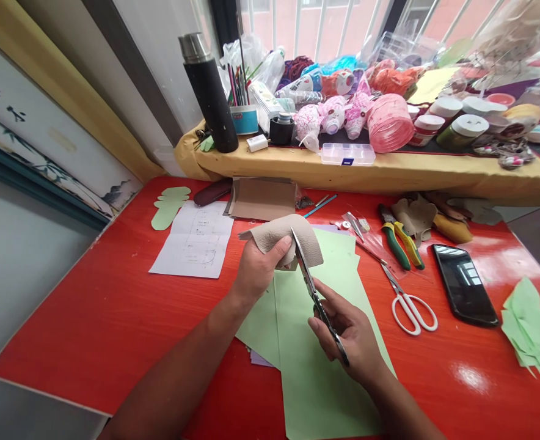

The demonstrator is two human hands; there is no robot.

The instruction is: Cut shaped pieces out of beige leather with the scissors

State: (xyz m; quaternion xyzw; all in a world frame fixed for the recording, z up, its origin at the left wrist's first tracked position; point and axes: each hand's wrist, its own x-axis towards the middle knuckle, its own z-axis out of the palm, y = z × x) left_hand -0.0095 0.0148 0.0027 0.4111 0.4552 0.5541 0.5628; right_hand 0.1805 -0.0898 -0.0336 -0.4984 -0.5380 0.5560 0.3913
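One beige sheet (311, 235), ahead-left of our right grip (349, 327)

In the head view, our left grip (261, 264) is nearer, pinched closed on the sheet above the bench (96, 305), thumb uppermost. Our right curls around the dark scissors (314, 293), whose long axis slants forward-left to the sheet's near side; we cannot tell the blades' opening.

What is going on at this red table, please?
A person's left hand holds a bent, beige leather-like piece, and the right hand holds dark scissors with their blades at it. How far any cut goes cannot be seen. Below the hands, green paper lies on the red table; white-handled scissors and a phone lie to the right.
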